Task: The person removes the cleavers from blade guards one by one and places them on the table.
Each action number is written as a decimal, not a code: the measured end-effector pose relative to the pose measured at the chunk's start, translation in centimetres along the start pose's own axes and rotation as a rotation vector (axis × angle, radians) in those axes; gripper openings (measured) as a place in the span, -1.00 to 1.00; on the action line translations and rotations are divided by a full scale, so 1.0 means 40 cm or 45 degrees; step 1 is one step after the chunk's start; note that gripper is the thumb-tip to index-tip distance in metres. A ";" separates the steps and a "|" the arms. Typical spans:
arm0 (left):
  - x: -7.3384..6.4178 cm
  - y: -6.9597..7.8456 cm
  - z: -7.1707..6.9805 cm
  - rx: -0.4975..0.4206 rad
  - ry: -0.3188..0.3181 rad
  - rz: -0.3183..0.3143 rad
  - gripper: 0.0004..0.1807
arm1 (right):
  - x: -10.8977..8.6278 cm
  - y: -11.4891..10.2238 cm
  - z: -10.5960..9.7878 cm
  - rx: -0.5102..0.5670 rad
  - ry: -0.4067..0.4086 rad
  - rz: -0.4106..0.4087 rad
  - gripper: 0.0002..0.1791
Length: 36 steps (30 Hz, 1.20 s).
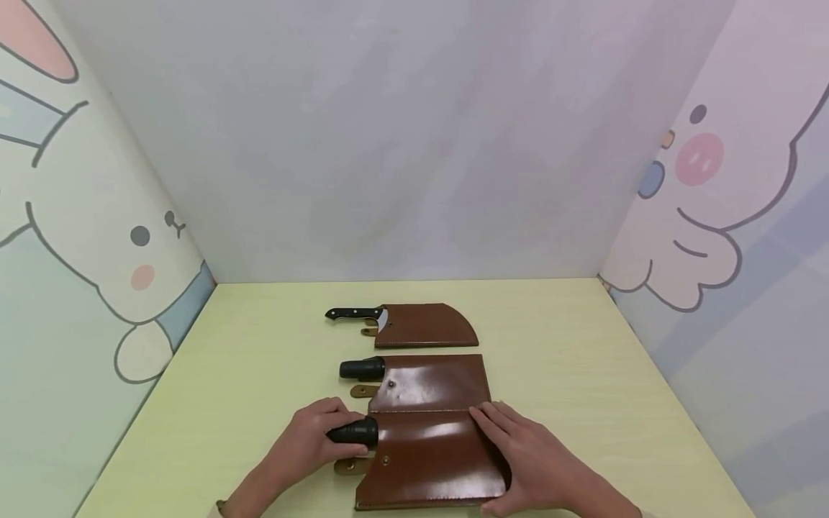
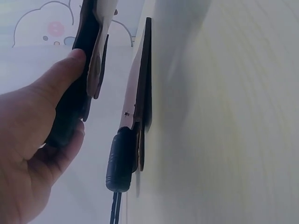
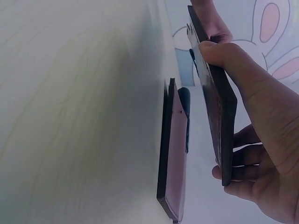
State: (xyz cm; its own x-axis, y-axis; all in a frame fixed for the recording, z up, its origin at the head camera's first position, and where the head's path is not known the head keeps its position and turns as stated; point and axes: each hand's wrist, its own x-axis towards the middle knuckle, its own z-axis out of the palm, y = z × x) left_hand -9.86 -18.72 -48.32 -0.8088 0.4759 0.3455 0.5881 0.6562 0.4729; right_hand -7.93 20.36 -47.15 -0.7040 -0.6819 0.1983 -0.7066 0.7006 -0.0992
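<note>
A knife in a glossy brown leather sheath (image 1: pixel 430 460) is held nearest the person. The left hand (image 1: pixel 314 437) grips its black handle (image 1: pixel 358 432), thumb and fingers on opposite sides. On the sheath's right end lies the right hand (image 1: pixel 537 457), holding its edges between thumb and fingers. Both wrist views show this knife raised off the table. Behind it lies a second knife in a brown sheath (image 1: pixel 434 381) with a black handle (image 1: pixel 359 369). The held sheath hides part of its near edge in the head view. The blades inside these two sheaths are hidden.
Farther back lies a third knife in a curved brown sheath (image 1: pixel 427 325), its riveted black handle (image 1: pixel 352 313) pointing left. Snap straps (image 1: pixel 364 391) stick out from the sheaths. The pale wooden table (image 1: pixel 259 345) meets a grey wall (image 1: pixel 388 144) and cartoon-printed side walls.
</note>
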 end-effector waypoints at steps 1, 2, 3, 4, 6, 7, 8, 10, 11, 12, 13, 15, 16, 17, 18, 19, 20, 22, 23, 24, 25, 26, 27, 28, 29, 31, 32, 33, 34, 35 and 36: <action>0.000 -0.001 0.000 -0.001 0.008 0.011 -0.62 | 0.000 -0.001 -0.002 0.002 -0.002 0.002 0.30; 0.001 -0.001 -0.001 -0.003 0.014 0.019 -0.62 | 0.001 -0.002 -0.004 0.005 -0.005 0.004 0.29; 0.001 -0.001 -0.002 -0.004 0.020 0.025 -0.62 | 0.001 -0.002 -0.006 0.011 -0.007 0.004 0.29; 0.002 -0.002 -0.003 -0.007 0.023 0.027 -0.62 | 0.002 -0.003 -0.007 0.013 -0.006 0.003 0.29; 0.003 -0.003 -0.004 -0.015 0.023 0.025 -0.63 | 0.002 -0.003 -0.007 0.013 -0.002 0.000 0.30; 0.004 -0.004 -0.005 -0.014 0.026 0.024 -0.63 | 0.003 -0.002 -0.006 0.011 0.006 -0.004 0.30; 0.005 -0.005 -0.006 -0.016 0.029 0.022 -0.63 | 0.004 -0.001 -0.005 0.010 0.014 -0.007 0.30; 0.006 -0.009 -0.006 -0.018 0.039 0.030 -0.63 | 0.003 0.002 -0.003 0.002 0.034 -0.013 0.31; 0.007 -0.011 -0.006 -0.019 0.046 0.038 -0.64 | 0.002 0.004 -0.002 -0.002 0.042 -0.014 0.31; 0.008 -0.013 -0.006 -0.020 0.053 0.046 -0.64 | 0.002 0.005 -0.001 0.000 0.050 -0.013 0.31; 0.009 -0.014 -0.006 -0.023 0.058 0.053 -0.64 | 0.001 0.007 0.000 0.001 0.056 -0.013 0.30; 0.012 -0.016 -0.003 -0.037 0.048 0.059 -0.64 | -0.004 0.011 0.005 0.001 0.077 -0.017 0.31; 0.012 -0.017 0.000 -0.044 0.048 0.065 -0.64 | -0.007 0.013 0.008 0.004 0.080 -0.014 0.30; 0.012 -0.018 0.003 -0.048 0.045 0.064 -0.64 | -0.010 0.015 0.010 0.009 0.079 -0.011 0.30; 0.011 -0.020 0.005 -0.052 0.042 0.063 -0.64 | -0.012 0.016 0.013 0.014 0.084 -0.012 0.30; 0.009 -0.021 0.007 -0.056 0.036 0.059 -0.63 | -0.014 0.017 0.016 0.018 0.089 -0.016 0.30; 0.007 -0.022 0.009 -0.057 0.031 0.054 -0.63 | -0.016 0.018 0.018 0.018 0.095 -0.019 0.31; 0.003 -0.024 0.011 -0.059 0.032 0.042 -0.64 | -0.016 0.019 0.021 0.026 0.086 -0.016 0.30; 0.000 -0.024 0.010 -0.059 0.027 0.028 -0.63 | -0.016 0.019 0.021 0.031 0.086 -0.018 0.30; -0.002 -0.025 0.009 -0.057 0.026 0.016 -0.63 | -0.016 0.019 0.021 0.033 0.086 -0.019 0.30; -0.004 -0.025 0.008 -0.058 0.026 0.004 -0.62 | -0.016 0.019 0.021 0.036 0.082 -0.017 0.30; -0.006 -0.026 0.007 -0.056 0.029 -0.002 -0.62 | -0.016 0.020 0.021 0.040 0.074 -0.013 0.30; -0.008 -0.027 0.006 -0.055 0.030 -0.007 -0.62 | -0.016 0.021 0.021 0.047 0.066 -0.010 0.30; -0.010 -0.028 0.005 -0.052 0.030 -0.010 -0.62 | -0.015 0.021 0.021 0.053 0.056 -0.006 0.30; -0.011 -0.029 0.003 -0.049 0.029 -0.009 -0.62 | -0.015 0.022 0.022 0.053 0.049 -0.006 0.29; -0.013 -0.031 0.002 -0.052 0.017 -0.009 -0.62 | -0.015 0.022 0.022 0.057 0.039 -0.005 0.30; -0.013 -0.031 0.001 -0.053 0.008 -0.010 -0.62 | -0.014 0.022 0.022 0.061 0.035 -0.005 0.30; -0.013 -0.031 0.000 -0.056 -0.003 -0.012 -0.62 | -0.014 0.022 0.022 0.064 0.036 -0.005 0.30; -0.013 -0.032 0.000 -0.060 -0.011 -0.015 -0.62 | -0.014 0.022 0.022 0.065 0.038 -0.007 0.30; -0.013 -0.032 0.000 -0.063 -0.016 -0.016 -0.62 | -0.014 0.022 0.022 0.067 0.043 -0.008 0.30; -0.013 -0.033 0.000 -0.065 -0.018 -0.012 -0.62 | -0.015 0.022 0.022 0.071 0.044 -0.007 0.30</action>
State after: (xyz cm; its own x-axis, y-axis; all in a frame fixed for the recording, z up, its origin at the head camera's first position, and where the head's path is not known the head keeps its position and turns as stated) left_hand -10.22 -19.83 -49.12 -0.8141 0.4780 0.3296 0.5793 0.6300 0.5172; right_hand -8.21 21.21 -48.21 -0.6979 -0.6774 0.2324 -0.7141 0.6833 -0.1523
